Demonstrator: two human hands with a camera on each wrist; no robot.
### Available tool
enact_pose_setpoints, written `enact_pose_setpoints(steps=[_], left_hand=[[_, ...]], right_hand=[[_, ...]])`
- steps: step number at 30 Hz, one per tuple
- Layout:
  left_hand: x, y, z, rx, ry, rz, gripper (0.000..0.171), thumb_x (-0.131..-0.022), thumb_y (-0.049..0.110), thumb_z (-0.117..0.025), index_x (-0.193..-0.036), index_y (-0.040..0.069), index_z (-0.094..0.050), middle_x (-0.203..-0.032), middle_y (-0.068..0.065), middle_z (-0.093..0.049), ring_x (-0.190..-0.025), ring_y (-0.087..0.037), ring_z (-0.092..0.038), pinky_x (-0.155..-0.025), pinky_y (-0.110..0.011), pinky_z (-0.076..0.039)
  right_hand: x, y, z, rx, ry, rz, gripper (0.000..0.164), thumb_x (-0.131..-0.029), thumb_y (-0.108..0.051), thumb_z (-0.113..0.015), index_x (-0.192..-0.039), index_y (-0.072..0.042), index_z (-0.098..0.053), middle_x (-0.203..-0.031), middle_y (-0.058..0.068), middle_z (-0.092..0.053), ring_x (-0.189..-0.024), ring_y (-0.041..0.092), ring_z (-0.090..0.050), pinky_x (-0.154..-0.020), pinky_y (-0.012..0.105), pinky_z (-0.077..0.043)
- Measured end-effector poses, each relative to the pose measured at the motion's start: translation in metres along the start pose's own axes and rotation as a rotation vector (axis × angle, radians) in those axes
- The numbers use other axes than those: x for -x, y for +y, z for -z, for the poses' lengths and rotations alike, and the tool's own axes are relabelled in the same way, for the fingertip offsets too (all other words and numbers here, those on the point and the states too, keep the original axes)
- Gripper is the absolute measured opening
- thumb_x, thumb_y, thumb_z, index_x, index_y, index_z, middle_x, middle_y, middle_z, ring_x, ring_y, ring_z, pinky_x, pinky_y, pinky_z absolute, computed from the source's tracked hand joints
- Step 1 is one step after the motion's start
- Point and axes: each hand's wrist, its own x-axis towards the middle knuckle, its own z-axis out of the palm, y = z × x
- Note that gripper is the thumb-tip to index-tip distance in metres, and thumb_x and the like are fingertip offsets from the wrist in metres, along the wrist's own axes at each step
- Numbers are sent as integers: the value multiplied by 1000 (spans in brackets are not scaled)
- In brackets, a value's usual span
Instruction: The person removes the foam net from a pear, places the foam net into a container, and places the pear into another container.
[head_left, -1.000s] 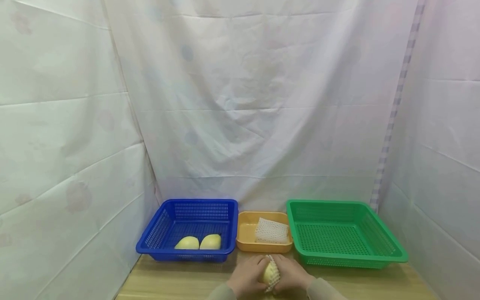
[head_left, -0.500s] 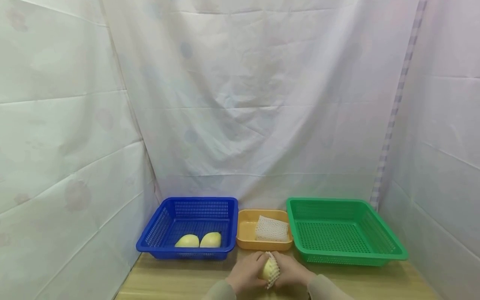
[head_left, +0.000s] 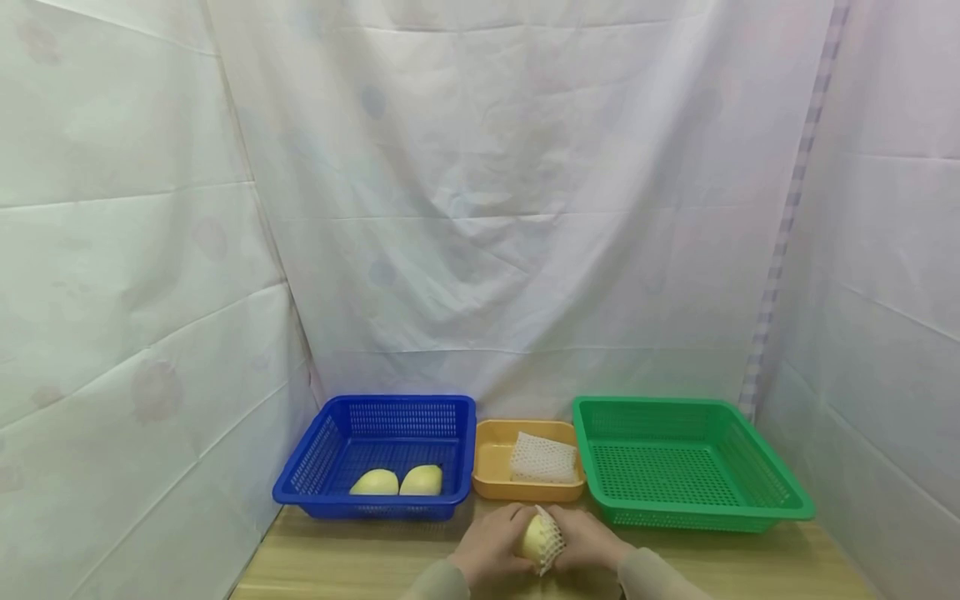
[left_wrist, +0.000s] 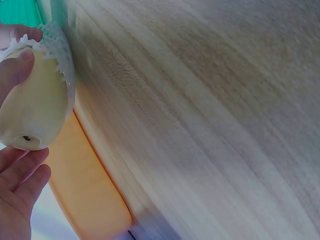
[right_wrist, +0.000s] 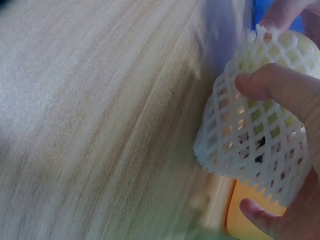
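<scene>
Both hands hold a pale yellow pear [left_wrist: 37, 105] just above the table, in front of the orange tray. A white foam fruit net [right_wrist: 270, 130] covers its right part, and its left end is bare. My left hand [head_left: 491, 543] grips the bare part, thumb on its side and fingers at the end with the dark dimple [left_wrist: 26, 138]. The right hand [head_left: 588, 540] holds the net around the pear, its thumb pressed on the mesh. Through the mesh a dark stem shows inside the net's open end in the right wrist view.
A blue basket [head_left: 300, 498] with two more pears [head_left: 375, 482] stands at the left. The orange tray [head_left: 525, 490] in the middle holds white foam nets [head_left: 543, 457]. At the right is a green basket [head_left: 693, 514]. White cloth [head_left: 480, 208] hangs behind and at both sides.
The net and the pear have turned slightly between the hands, the net's edge now leaning more to the right. Both hands keep their hold in nearly the same place.
</scene>
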Motion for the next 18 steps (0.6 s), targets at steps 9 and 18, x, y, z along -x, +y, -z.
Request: enact_pose_setpoints(steps=[9, 18], left_hand=[[3, -4, -1, -38, 27, -14, 71, -71, 46, -83, -130, 20, -54, -114, 8, -59, -96, -5, -57, -75, -27, -49], [7, -8, -2, -25, 52, 10, 71, -70, 49, -82, -131, 24, -54, -114, 9, -60, -96, -5, -57, -73, -26, -49]], right_hand=[[0, -4, 2, 56, -5, -13, 62, -58, -10, -79, -116, -9, -59, -94, -14, -61, -81, 2, -56, -74, 29, -49], [1, -5, 2, 108, 18, -20, 55, -62, -15, -80, -113, -10, -62, -93, -13, -63, -81, 4, -58, -76, 33, -50]])
